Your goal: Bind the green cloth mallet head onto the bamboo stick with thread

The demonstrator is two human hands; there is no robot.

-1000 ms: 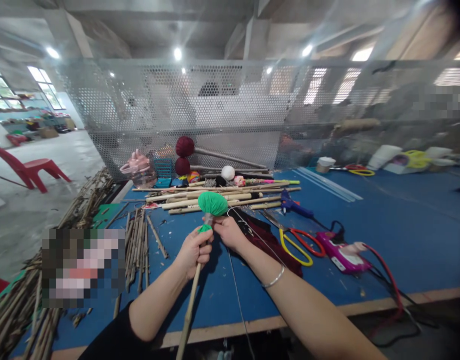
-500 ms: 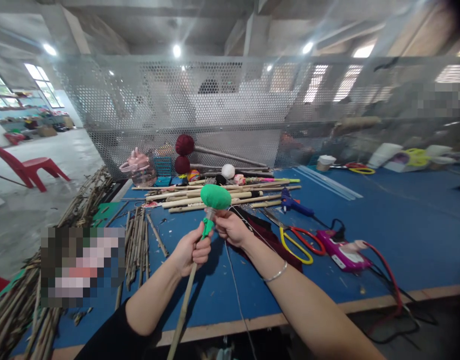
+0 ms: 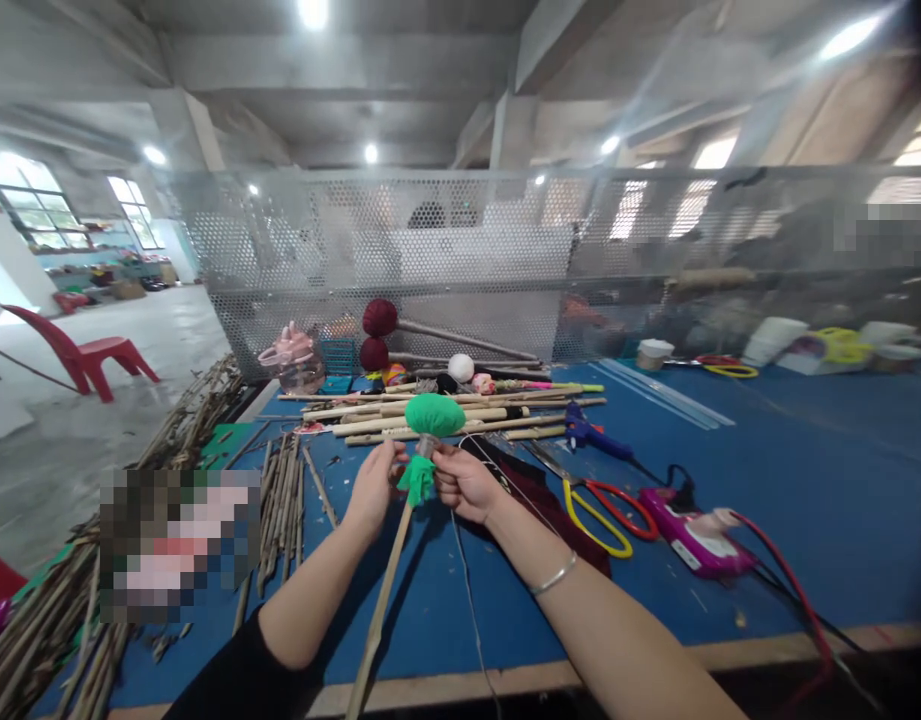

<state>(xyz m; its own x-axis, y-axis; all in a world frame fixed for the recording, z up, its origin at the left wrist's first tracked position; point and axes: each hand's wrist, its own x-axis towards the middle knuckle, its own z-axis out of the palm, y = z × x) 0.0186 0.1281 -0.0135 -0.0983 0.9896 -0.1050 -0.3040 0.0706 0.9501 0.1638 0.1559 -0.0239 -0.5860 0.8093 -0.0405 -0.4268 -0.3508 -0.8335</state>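
Note:
A mallet with a green cloth-covered head (image 3: 435,413) points up and away from me on a wooden stick (image 3: 385,610). Grey wrapping (image 3: 427,446) circles its neck, and the loose green cloth ends (image 3: 417,480) flare out below. My right hand (image 3: 464,482) is closed on the neck from the right, fingers pinched together. Beneath that hand a thin white string (image 3: 467,580) hangs over the table's front edge; whether the fingers grip it too is hidden. My left hand (image 3: 377,485) is open just left of the cloth ends, off the stick, its fingers partly bent.
Scissors (image 3: 599,515), a blue glue gun (image 3: 595,432) and a purple power strip (image 3: 696,540) lie on the blue table (image 3: 820,480) to the right. Sticks (image 3: 280,500) lie left. Behind are more mallets (image 3: 380,318) and a perforated metal screen (image 3: 475,260).
My left hand has let go of the stick and opened to the left. The green cloth ends it covered now spread out. My right hand stays at the neck; the view has tilted up.

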